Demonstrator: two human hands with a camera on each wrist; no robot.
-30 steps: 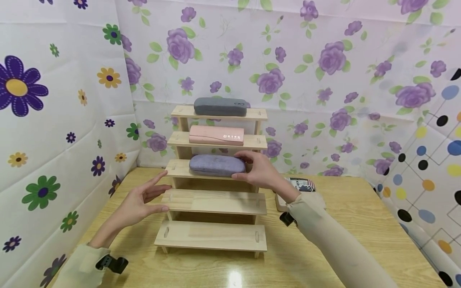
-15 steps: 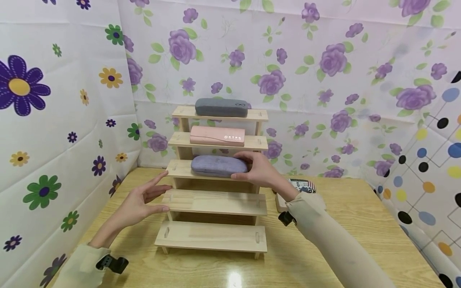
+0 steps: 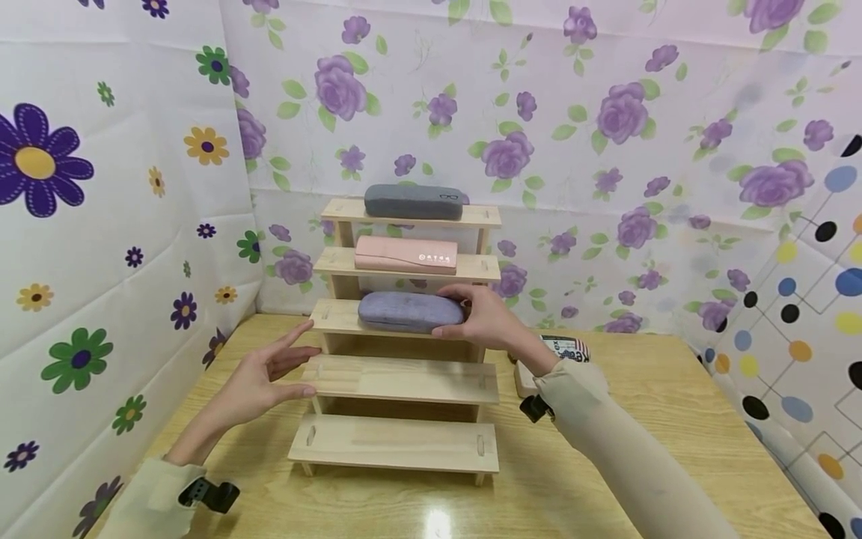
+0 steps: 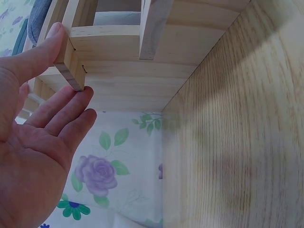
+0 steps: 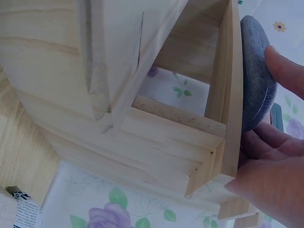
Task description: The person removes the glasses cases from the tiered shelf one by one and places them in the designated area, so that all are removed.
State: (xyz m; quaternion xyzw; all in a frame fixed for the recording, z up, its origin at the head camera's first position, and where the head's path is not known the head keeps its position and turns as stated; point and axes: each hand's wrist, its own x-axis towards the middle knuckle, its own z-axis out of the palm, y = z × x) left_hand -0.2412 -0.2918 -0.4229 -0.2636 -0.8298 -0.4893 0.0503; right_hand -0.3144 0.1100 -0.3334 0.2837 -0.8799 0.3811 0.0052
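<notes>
My right hand [image 3: 481, 318] holds the right end of a purple-blue, fabric-covered glasses case [image 3: 404, 311]. This case lies lengthwise on the middle step of a five-tier wooden display rack [image 3: 397, 442]. In the right wrist view, the case [image 5: 255, 71] rests against the board with fingers at its side and end. My left hand [image 3: 252, 382] grips the left end of the second-lowest step. The left wrist view shows its thumb and fingertips at opposite edges of that board end [image 4: 71, 64]. Above, a pink glasses case [image 3: 404, 254] and a grey one [image 3: 412, 202] occupy the upper two steps.
Behind the right forearm, a pale item with a printed label [image 3: 566, 348] is partly hidden on the wooden table [image 3: 660, 427]. Floral cloth [image 3: 572, 97] hangs close behind the rack, with patterned cloth on both sides. The two lower steps bear nothing.
Together with my right hand, the purple-blue case has shifted slightly right along its step. My left hand has stayed at the rack's edge.
</notes>
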